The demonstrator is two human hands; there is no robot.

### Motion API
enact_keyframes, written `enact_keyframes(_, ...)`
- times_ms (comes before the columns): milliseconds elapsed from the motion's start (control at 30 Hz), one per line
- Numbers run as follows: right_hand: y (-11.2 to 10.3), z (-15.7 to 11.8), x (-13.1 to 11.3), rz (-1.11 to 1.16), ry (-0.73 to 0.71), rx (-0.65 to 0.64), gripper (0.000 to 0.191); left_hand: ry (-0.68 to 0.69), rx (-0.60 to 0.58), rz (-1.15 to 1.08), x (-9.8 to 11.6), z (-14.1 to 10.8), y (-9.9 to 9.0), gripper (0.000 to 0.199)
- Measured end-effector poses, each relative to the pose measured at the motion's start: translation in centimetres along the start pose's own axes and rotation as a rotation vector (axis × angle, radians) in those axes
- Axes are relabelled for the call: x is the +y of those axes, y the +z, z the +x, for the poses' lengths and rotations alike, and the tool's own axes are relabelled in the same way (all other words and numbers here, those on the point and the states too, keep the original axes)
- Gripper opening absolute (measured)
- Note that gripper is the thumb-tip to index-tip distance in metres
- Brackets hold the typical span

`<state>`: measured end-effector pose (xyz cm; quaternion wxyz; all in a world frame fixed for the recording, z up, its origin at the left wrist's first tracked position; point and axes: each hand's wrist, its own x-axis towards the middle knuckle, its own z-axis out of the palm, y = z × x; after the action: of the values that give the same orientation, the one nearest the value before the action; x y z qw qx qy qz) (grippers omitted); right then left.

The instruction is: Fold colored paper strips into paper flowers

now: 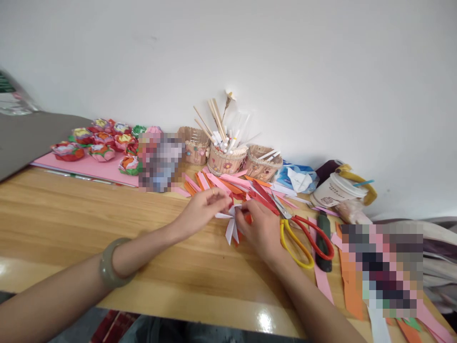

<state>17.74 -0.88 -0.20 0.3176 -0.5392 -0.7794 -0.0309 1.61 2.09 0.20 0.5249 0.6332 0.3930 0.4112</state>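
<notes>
My left hand [207, 209] and my right hand [259, 228] meet near the middle of the table, fingers pinched on a folded white paper piece [231, 229] with pointed petals. Orange and red paper shows just behind and under it. A wide bangle circles my left wrist. Folded strips in pink, orange and red [214, 181] lie in a heap behind my hands. Scissors [285, 214] with one red and one yellow handle rest right beside my right hand, blades toward the heap.
Folded paper flowers [102, 152] stand on pink sheets [80, 166] at left. Decorated baskets [226, 162] hold sticks and pens by the wall. A lidded cup [333, 190], tissue pack [296, 177], dark green tool [323, 243] and loose strips [350, 281] are at right.
</notes>
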Motion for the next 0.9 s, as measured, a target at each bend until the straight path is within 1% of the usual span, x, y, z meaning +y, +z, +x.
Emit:
enact_keyframes(67, 0.0, 0.0, 0.1, 0.018, -0.104, 0.074, 0.012, -0.067, 0.021, -0.138, 0.1, 0.1, 0.0, 0.017)
enact_keyframes(100, -0.1, 0.1, 0.1, 0.023, -0.153, 0.1, 0.011, -0.096, 0.0, -0.167, 0.2, 0.2, 0.0, 0.017)
enact_keyframes(167, -0.4, 0.1, 0.1, 0.015, -0.228, 0.132, 0.009, -0.104, -0.067, -0.154, 0.2, 0.2, 0.0, 0.012)
enact_keyframes(200, -0.7, 0.0, 0.0, 0.003, -0.237, 0.152, 0.01, -0.073, -0.071, -0.116, 0.2, 0.1, -0.1, 0.01)
enact_keyframes(233, -0.9, 0.0, -0.2, -0.002, -0.226, 0.173, 0.012, -0.019, -0.047, -0.059, 0.1, 0.1, -0.1, 0.009)
enact_keyframes(300, -1.4, 0.0, -0.5, 0.042, -0.158, 0.185, 0.018, 0.129, 0.04, 0.063, 0.0, -0.1, -0.2, 0.009)
enact_keyframes(367, -1.6, -0.1, -0.8, 0.164, -0.08, 0.121, 0.025, 0.254, 0.083, 0.146, -0.1, -0.3, -0.3, 0.01)
enact_keyframes(433, -1.5, -0.1, -0.9, 0.277, -0.017, 0.023, 0.026, 0.309, 0.086, 0.173, -0.1, -0.5, -0.3, 0.01)
enact_keyframes(467, -1.4, -0.1, -0.9, 0.317, 0.008, -0.011, 0.025, 0.318, 0.085, 0.178, -0.1, -0.5, -0.3, 0.01)
enact_keyframes(533, -1.1, -0.1, -0.9, 0.375, 0.042, -0.029, 0.018, 0.319, 0.076, 0.176, 0.0, -0.5, -0.3, 0.01)
enact_keyframes(600, -0.8, -0.1, -0.8, 0.439, 0.07, -0.017, 0.011, 0.311, 0.058, 0.161, 0.2, -0.5, -0.3, 0.011)
enact_keyframes(700, -0.8, -0.1, -0.8, 0.538, 0.144, 0.0, 0.006, 0.296, 0.052, 0.139, 0.3, -0.4, -0.4, 0.012)
enact_keyframes(800, -1.0, 0.0, -0.9, 0.65, 0.223, -0.031, 0.005, 0.297, 0.063, 0.142, 0.3, -0.3, -0.6, 0.012)
enact_keyframes(900, -1.1, 0.1, -0.9, 0.732, 0.267, -0.063, 0.007, 0.303, 0.06, 0.148, 0.3, -0.3, -0.7, 0.013)
